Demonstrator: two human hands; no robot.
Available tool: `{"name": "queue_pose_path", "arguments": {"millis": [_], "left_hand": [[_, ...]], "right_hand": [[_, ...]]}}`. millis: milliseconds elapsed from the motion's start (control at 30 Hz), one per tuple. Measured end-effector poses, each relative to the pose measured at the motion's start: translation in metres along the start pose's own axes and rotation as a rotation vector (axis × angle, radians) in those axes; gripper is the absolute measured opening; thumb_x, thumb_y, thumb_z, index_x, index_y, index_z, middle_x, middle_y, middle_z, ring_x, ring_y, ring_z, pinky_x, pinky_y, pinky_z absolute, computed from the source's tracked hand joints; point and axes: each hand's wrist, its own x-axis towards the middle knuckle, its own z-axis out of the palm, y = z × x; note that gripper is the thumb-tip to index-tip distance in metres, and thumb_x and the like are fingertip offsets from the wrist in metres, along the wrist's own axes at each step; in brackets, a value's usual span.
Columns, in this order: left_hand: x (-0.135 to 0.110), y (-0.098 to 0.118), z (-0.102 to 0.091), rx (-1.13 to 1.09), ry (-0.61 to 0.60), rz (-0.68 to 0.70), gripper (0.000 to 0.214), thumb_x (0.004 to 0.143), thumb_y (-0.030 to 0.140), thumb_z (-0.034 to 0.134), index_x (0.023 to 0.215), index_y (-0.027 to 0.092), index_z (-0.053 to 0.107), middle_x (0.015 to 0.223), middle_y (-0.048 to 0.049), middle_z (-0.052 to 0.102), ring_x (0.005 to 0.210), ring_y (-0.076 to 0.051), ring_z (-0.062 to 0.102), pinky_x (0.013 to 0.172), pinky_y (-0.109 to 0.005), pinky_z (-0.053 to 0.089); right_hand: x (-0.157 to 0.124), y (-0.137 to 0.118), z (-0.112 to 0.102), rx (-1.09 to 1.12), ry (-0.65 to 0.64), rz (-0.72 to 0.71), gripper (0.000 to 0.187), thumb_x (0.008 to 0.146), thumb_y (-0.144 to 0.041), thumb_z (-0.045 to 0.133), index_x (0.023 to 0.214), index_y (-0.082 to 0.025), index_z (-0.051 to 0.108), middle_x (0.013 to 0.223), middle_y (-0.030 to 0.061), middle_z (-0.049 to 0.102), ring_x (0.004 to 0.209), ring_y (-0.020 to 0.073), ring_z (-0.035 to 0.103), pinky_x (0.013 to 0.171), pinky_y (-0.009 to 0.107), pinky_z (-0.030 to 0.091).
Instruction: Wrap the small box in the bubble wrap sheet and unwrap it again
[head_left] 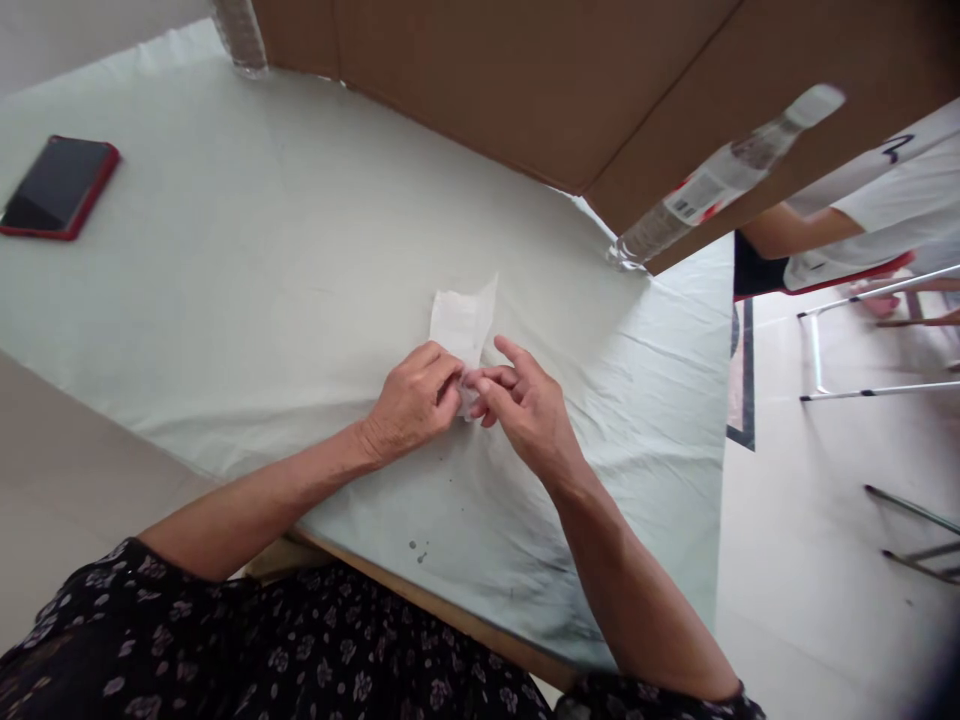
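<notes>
A small thin white sheet [463,322], paper-like or filmy, stands up from the table between my hands; I cannot tell its exact material. Its lower edge is bunched at my fingers. My left hand [421,397] is closed, with thumb and forefinger pinching that edge. From the other side my right hand [523,405] meets it, the thumb and a finger pressed together at the bunched part and the forefinger stretched out. What lies right between the fingertips is partly hidden.
A pale green cloth [225,250] covers the table. Large brown cardboard [480,80] stands along the far side, with a clear bottle [705,190] at its right and another bottle [244,35] at its left. A red-cased phone [58,188] lies far left. Another person's arm [802,232] shows at right.
</notes>
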Motion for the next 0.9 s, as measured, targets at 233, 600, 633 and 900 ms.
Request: {"name": "queue_pose_path", "arguments": {"millis": [233,600,633,900], "left_hand": [[0.004,0.012,-0.011,-0.321,-0.077,-0.331,0.024,0.086,0.030,0.061,0.106,0.018,0.056,0.083,0.0007,0.058,0.065,-0.011,0.052,0.063,-0.025,0.045],[-0.004,0.004,0.009,-0.073,0.022,-0.170,0.036,0.079,0.016,0.059,0.114,0.020,0.055,0.098,-0.0055,0.065,0.088,-0.020,0.062,0.082,-0.034,0.051],[-0.004,0.005,0.008,-0.049,0.016,-0.163,0.034,0.079,0.016,0.059,0.113,0.019,0.056,0.098,-0.0061,0.065,0.089,-0.020,0.062,0.083,-0.034,0.051],[-0.003,0.008,0.000,0.202,0.009,0.016,0.037,0.082,0.019,0.061,0.119,0.017,0.060,0.114,-0.0118,0.069,0.105,-0.029,0.058,0.090,-0.041,0.046]], "right_hand": [[-0.022,0.005,0.014,-0.712,0.037,-0.320,0.063,0.095,-0.020,0.041,0.156,-0.013,0.028,0.118,0.0183,0.073,0.086,0.0249,0.071,0.077,0.042,0.057],[0.001,0.000,-0.007,-0.279,-0.084,-0.163,0.061,0.090,-0.019,0.048,0.150,-0.025,0.039,0.111,0.0052,0.075,0.055,0.0112,0.064,0.063,0.034,0.058],[0.002,0.000,-0.008,-0.227,-0.035,-0.158,0.058,0.090,-0.021,0.051,0.147,-0.025,0.043,0.109,0.0046,0.075,0.055,0.0108,0.063,0.063,0.034,0.058],[0.019,0.016,-0.011,-0.253,0.249,-0.248,0.048,0.086,-0.026,0.060,0.133,-0.023,0.053,0.103,0.0028,0.071,0.064,0.0106,0.057,0.063,0.030,0.052]]}}
